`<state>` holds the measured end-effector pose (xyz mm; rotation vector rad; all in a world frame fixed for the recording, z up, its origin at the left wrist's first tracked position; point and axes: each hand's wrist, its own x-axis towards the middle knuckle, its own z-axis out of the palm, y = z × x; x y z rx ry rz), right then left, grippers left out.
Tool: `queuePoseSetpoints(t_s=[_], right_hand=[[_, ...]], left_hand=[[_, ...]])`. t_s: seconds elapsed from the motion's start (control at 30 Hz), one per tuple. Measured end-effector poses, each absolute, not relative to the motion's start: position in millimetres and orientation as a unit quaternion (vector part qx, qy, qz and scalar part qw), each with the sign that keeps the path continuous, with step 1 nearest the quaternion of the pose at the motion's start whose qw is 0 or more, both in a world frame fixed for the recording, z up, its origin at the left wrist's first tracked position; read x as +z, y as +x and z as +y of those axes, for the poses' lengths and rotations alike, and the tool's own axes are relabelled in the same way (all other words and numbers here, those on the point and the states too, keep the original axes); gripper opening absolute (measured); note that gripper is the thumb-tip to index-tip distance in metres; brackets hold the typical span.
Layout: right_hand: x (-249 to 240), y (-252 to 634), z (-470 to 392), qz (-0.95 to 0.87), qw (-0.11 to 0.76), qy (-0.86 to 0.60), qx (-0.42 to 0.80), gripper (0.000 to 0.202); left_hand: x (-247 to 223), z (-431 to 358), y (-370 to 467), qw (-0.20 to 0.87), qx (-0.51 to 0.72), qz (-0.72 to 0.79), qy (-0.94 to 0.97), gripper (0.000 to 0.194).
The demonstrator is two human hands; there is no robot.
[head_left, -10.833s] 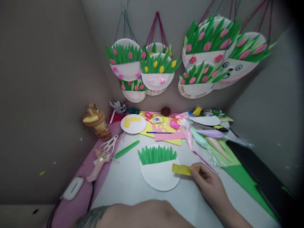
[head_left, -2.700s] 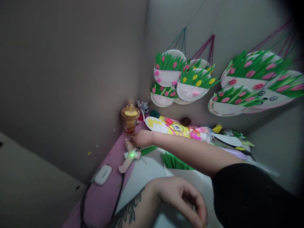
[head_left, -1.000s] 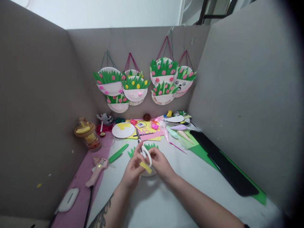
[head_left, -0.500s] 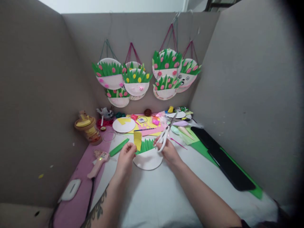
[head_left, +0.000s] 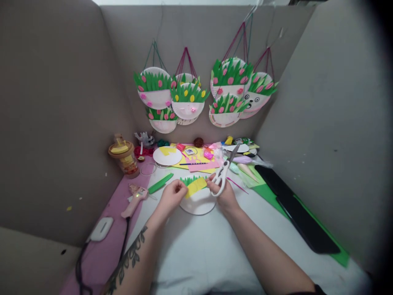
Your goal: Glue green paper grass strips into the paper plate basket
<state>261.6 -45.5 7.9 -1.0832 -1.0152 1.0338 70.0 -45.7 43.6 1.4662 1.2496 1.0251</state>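
My left hand [head_left: 172,194] pinches the left end of a small strip of yellow paper [head_left: 196,187], its fingers closed. My right hand [head_left: 227,197] is closed around white-handled scissors [head_left: 220,179], whose blades point up and away to the right. The fingertips of that hand are at the strip's right end; whether they grip it too I cannot tell. Faint curved lines seem to mark the paper. Beneath it lies a white paper plate [head_left: 198,207] with a fringe of green paper grass [head_left: 188,180] along its upper part, partly covered by the strip.
On the left are a pink glue gun [head_left: 135,201], a folded green paper strip [head_left: 160,183] and a lidded cup [head_left: 123,157]. A white oval plate [head_left: 167,156] and colored papers lie behind. A long black object [head_left: 302,221] rests at right. Decorated plates [head_left: 188,107] hang on the back wall.
The yellow strip has turned from upright to nearly level and moved over the plate, its right end now at my right hand. The camera view has shifted left.
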Motion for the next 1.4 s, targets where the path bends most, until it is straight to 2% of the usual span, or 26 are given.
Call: queuePoseSetpoints(t_s=[0.13, 0.23, 0.37, 0.43, 0.5, 0.6, 0.67, 0.8, 0.97, 1.17, 1.2, 1.33, 1.4], right_hand=[[17.9, 260.5, -51.9, -0.479, 0.583, -0.508, 0.417, 0.029], [23.1, 260.2, -55.6, -0.491, 0.586, -0.513, 0.389, 0.025], [23.0, 275.1, -48.0, -0.407, 0.683, -0.537, 0.284, 0.025], [20.7, 288.7, -40.0, -0.34, 0.735, -0.543, 0.222, 0.025], [17.0, 301.1, -32.5, -0.296, 0.765, -0.541, 0.187, 0.027], [8.2, 309.0, -26.9, -0.285, 0.772, -0.537, 0.184, 0.026], [0.8, 306.7, -27.2, -0.294, 0.762, -0.544, 0.195, 0.026], [-12.0, 298.6, -31.4, -0.321, 0.729, -0.559, 0.231, 0.029], [-15.9, 296.4, -34.8, -0.335, 0.698, -0.578, 0.259, 0.03], [-5.2, 281.8, -50.3, -0.428, 0.607, -0.578, 0.338, 0.028], [-3.4, 277.8, -53.6, -0.446, 0.591, -0.566, 0.361, 0.028], [-0.3, 264.8, -61.7, -0.484, 0.562, -0.533, 0.408, 0.029], [-0.5, 262.4, -62.0, -0.476, 0.56, -0.535, 0.416, 0.03]], left_hand=[[43.6, -47.1, 71.0, 0.465, 0.396, 0.494, 0.619, 0.009], [42.0, -45.4, 70.2, 0.462, 0.44, 0.482, 0.6, 0.013], [39.9, -34.4, 56.2, 0.401, 0.617, 0.502, 0.454, 0.018], [39.9, -28.8, 46.7, 0.373, 0.665, 0.505, 0.404, 0.018], [39.8, -27.5, 41.9, 0.373, 0.626, 0.512, 0.454, 0.017], [36.5, -36.3, 49.9, 0.386, 0.415, 0.491, 0.661, 0.013], [31.2, -46.1, 62.4, 0.341, 0.304, 0.457, 0.763, 0.012], [18.3, -57.9, 83.0, 0.25, 0.167, 0.428, 0.852, 0.034], [13.9, -55.7, 84.6, 0.249, 0.179, 0.452, 0.838, 0.036], [19.8, -57.9, 86.1, 0.341, 0.403, 0.474, 0.705, 0.054], [20.1, -58.2, 87.4, 0.371, 0.408, 0.473, 0.687, 0.051], [18.8, -57.5, 91.6, 0.458, 0.358, 0.476, 0.66, 0.016], [18.4, -57.2, 92.2, 0.45, 0.351, 0.481, 0.665, 0.015]])
